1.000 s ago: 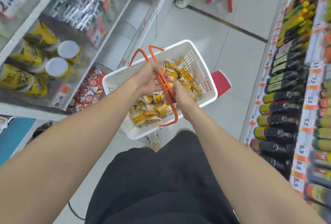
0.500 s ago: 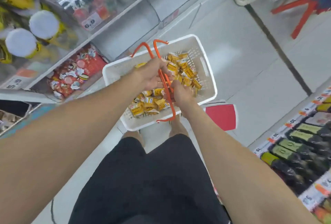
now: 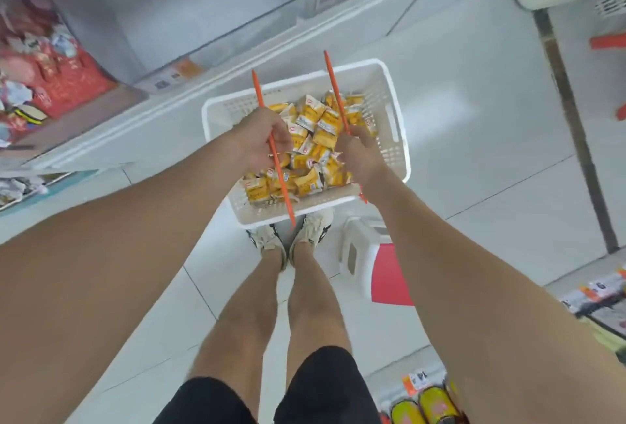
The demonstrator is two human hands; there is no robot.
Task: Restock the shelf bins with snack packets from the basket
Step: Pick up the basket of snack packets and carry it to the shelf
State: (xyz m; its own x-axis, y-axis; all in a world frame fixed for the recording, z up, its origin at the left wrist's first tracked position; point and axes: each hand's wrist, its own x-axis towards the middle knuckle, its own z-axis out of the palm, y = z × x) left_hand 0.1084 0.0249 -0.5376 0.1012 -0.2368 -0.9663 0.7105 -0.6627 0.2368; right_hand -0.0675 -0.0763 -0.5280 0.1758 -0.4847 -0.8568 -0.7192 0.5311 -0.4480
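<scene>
Basket (image 3: pixel 394 149): white plastic, perforated walls, seen from above. It is about half filled with a heap of yellow snack packets (image 3: pixel 315 139), all lying inside it, piled toward its near and middle part.

Two orange handles are pulled apart over the heap. The left handle (image 3: pixel 259 91) runs across the basket's left half, and the right handle (image 3: pixel 333 85) crosses its middle.

Left hand (image 3: pixel 261 139): fingers curled round the left handle, above the basket's left side.
Right hand (image 3: pixel 362 156): fingers closed round the right handle, above the basket's right side. Its fingertips are hidden, so I cannot tell if it also touches a packet.

The basket's near edge covers the toes of a pair of pale shoes (image 3: pixel 267 240) on the tiled floor (image 3: pixel 474 152).

A white stool (image 3: pixel 366 254) with a red top stands just beside the shoes, near and to the right of the basket.

Clear shelf bins (image 3: pixel 203 10) sit beyond the basket to the left. One bin far left of it holds red packets (image 3: pixel 67 85), blurred.

Bottles (image 3: pixel 423 403) with yellow labels are well behind the basket to the right, at the picture's bottom edge.
</scene>
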